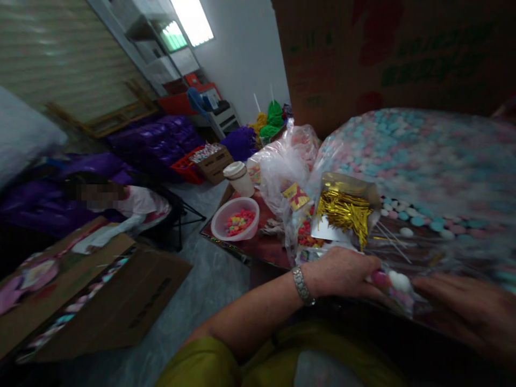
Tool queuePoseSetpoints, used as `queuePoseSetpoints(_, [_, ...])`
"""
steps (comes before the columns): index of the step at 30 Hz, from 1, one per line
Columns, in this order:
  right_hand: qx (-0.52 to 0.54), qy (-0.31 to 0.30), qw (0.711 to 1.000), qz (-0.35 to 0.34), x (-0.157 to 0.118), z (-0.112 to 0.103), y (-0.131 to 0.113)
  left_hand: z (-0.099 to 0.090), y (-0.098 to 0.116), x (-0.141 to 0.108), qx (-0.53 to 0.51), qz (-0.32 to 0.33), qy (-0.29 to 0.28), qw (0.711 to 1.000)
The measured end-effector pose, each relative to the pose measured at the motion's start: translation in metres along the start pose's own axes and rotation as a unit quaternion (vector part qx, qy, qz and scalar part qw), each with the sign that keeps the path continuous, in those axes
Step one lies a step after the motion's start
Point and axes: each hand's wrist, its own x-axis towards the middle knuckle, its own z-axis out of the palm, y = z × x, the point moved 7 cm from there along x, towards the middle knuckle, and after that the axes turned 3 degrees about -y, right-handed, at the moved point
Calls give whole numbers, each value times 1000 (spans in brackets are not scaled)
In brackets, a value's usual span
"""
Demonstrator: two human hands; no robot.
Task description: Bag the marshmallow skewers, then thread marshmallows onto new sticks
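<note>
Olive-green sleeves fill the bottom of the view. Just above them, the left hand, with a metal bracelet watch on its wrist, curls closed around a small clear packet holding pink and white balls (too blurred to say whether they are sweets). The right hand lies flatter, its fingers stretched toward the packet from the other side; whether they press it or only sit just beside it cannot be told.

Right behind the packet, thin white sticks lie near an open pouch of gold twist ties. A huge clear bag of pastel pink and blue rounds rises beside the pouch, and a crumpled plastic bag stands on the red table top. Further left on that table sit a white bowl of colourful sweets and a lidded cup. Beyond the table's edge, a co-worker in a pink top bends near a flattened cardboard box.
</note>
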Motion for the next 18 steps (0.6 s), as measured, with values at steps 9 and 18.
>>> queuePoseSetpoints(9, [45,-152,984,88,22,42,-4,-9,11,15,58,-2,46,997])
queuePoseSetpoints(18, [52,-153,983,89,13,20,10,-15,-32,-12,83,-54,-56,994])
